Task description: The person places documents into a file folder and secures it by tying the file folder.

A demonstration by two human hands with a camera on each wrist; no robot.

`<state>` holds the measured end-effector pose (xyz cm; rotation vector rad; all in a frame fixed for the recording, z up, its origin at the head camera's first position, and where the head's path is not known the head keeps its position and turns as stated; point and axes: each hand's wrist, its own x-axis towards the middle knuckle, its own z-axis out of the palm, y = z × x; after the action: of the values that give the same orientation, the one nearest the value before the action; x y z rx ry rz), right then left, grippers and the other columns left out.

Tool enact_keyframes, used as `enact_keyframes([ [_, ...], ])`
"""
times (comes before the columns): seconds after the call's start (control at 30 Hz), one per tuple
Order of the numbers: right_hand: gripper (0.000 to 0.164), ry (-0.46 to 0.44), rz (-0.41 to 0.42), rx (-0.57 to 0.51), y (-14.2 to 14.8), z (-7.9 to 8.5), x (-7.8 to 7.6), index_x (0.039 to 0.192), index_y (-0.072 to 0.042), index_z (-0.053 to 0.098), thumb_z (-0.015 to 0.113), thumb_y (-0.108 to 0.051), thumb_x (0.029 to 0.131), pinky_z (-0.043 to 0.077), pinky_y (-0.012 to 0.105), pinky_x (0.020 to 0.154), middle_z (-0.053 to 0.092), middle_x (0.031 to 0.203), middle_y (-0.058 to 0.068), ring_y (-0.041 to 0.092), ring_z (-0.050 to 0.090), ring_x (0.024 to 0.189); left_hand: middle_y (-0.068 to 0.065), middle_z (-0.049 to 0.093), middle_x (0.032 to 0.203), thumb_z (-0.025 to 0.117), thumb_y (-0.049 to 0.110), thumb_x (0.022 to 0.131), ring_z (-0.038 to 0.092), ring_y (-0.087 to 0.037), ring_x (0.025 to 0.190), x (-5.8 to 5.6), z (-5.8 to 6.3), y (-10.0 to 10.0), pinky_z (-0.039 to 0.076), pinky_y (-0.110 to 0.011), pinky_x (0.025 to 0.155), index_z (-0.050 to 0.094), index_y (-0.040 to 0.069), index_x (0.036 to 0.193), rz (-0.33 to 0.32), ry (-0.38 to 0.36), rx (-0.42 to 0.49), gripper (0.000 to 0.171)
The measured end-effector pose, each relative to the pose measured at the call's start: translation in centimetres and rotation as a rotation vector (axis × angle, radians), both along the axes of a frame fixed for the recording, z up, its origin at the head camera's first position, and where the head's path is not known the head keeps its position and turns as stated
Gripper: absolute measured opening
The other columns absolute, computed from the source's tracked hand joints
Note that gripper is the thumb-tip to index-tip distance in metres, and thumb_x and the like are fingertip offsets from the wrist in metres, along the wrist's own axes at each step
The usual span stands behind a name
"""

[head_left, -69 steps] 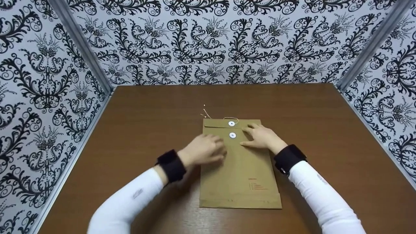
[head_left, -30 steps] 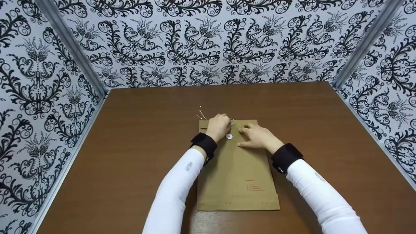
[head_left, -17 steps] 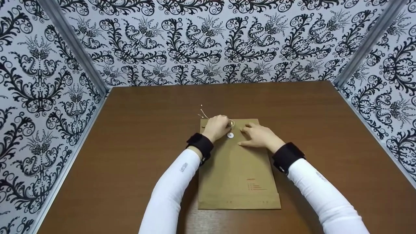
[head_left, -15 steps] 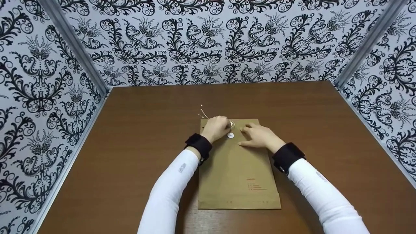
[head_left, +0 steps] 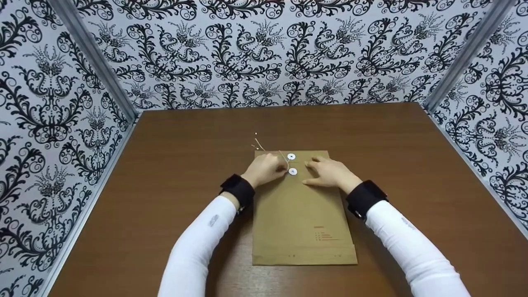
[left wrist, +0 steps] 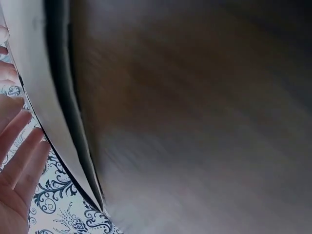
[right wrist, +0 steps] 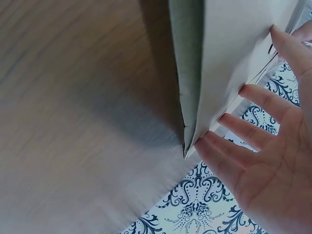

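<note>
A brown paper document envelope (head_left: 303, 218) lies on the table, its flap folded down at the far end. One white round button (head_left: 291, 156) sits on the flap and a second white button (head_left: 293, 171) just below it. Between thumb and fingertips my left hand (head_left: 265, 168) pinches a thin string (head_left: 284, 156), which runs past the left side of the upper button. My right hand (head_left: 330, 173) rests spread on the envelope's upper right, fingertips pressing the paper. In the right wrist view, the right fingers (right wrist: 265, 100) are extended along the envelope's edge.
Loose string ends (head_left: 260, 144) stick out beyond the envelope's top left corner. The brown wooden table (head_left: 185, 136) is enclosed by patterned black-and-white walls (head_left: 264, 53) at the back and both sides.
My left hand reached up to the flap's button, then drew back left and down with the string, uncovering the upper button. My right hand has stayed in place.
</note>
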<state>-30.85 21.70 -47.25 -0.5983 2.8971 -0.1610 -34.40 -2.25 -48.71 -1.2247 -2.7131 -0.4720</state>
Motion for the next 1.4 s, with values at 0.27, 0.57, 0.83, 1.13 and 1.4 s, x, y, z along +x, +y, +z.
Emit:
enact_keyframes([
  [0.27,0.072,0.014,0.002,-0.005,0.0,0.1,0.0,0.149,-0.007,0.053,0.065,-0.053,0.095,0.047,0.062,0.108,0.046,0.155,0.029,0.049,0.050,0.139,0.002,0.076,0.087,0.071,0.017,0.092,0.073,-0.019,0.079,1.6,0.2,-0.7,0.059,-0.039,0.073,0.077,0.015,0.091,-0.100,0.044,-0.059,0.006],
  [0.57,0.072,0.016,-0.001,-0.020,0.0,0.3,0.0,0.149,-0.007,0.052,0.065,-0.052,0.095,0.046,0.062,0.110,0.045,0.156,0.029,0.048,0.049,0.141,0.003,0.078,0.084,0.074,0.020,0.091,0.074,-0.017,0.075,3.9,0.1,-1.4,0.059,-0.036,0.068,0.077,0.017,0.090,-0.183,0.130,-0.098,0.004],
  [0.83,0.072,0.037,0.036,0.000,0.0,0.2,0.0,0.148,-0.004,0.052,0.064,-0.052,0.096,0.049,0.060,0.106,0.046,0.154,0.031,0.050,0.052,0.138,0.006,0.075,0.074,0.073,0.018,0.092,0.071,-0.016,0.063,6.3,0.0,-1.9,0.056,-0.034,0.058,0.074,0.018,0.084,-0.254,0.207,-0.104,0.007],
  [1.13,0.072,0.041,0.033,-0.008,0.0,0.0,-0.1,0.148,-0.005,0.052,0.065,-0.051,0.095,0.048,0.060,0.108,0.046,0.154,0.031,0.050,0.052,0.138,0.008,0.077,0.078,0.074,0.019,0.090,0.072,-0.013,0.064,9.2,0.0,-2.1,0.056,-0.031,0.057,0.075,0.020,0.085,-0.320,0.237,-0.133,0.005],
  [1.4,0.071,0.037,0.033,-0.022,0.2,-0.3,0.1,0.148,-0.004,0.053,0.065,-0.050,0.095,0.047,0.061,0.109,0.046,0.154,0.031,0.050,0.051,0.138,0.008,0.074,0.073,0.073,0.019,0.091,0.069,-0.011,0.060,11.0,0.2,-1.6,0.054,-0.030,0.055,0.074,0.021,0.085,-0.359,0.189,-0.136,0.006],
])
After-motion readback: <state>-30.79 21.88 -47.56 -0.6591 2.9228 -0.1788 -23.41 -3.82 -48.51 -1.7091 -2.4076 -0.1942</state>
